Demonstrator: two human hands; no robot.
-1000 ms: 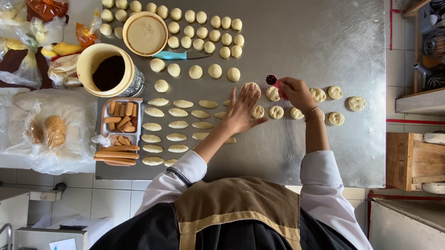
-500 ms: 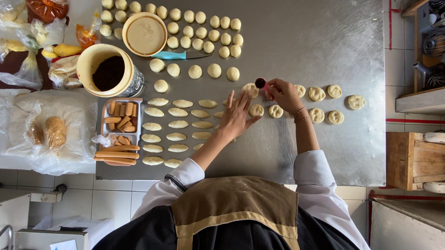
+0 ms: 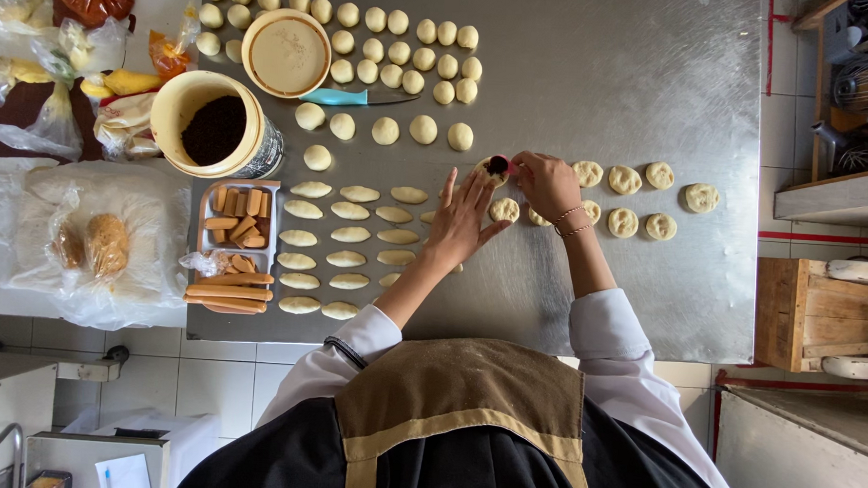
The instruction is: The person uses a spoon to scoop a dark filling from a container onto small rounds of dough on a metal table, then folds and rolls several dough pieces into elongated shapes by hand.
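1. Head view, hands: our left hand (image 3: 462, 221) lies spread and flat, fingers splayed, its fingertips touching the edge of a small flattened dough round (image 3: 493, 169). Our right hand (image 3: 546, 184) is pinched together around a small red-tipped tool, pressing a dark dab of filling onto that round; the tool is too small for us to tell its kind.

2. Head view, where the round is: it sits near the middle of the steel worktop (image 3: 636, 77), between the two hands, touching both.

3. Head view, handling: we judge the round light, soft and easily dented, likely a little tacky. It is best steadied at its rim with flat fingertips, or lifted from underneath, never squeezed across the filled centre.

4. Head view, surroundings: more flattened rounds (image 3: 641, 199) lie in a loose row toward the right edge. Dough balls (image 3: 404, 47) stand in rows near the far edge, and oval dough pieces (image 3: 342, 235) lie in columns toward the left. Close by are a tub of dark filling (image 3: 215, 127), a bowl of pale paste (image 3: 286, 54), a teal-handled knife (image 3: 348, 97) and a tray of brown sticks (image 3: 238, 221).
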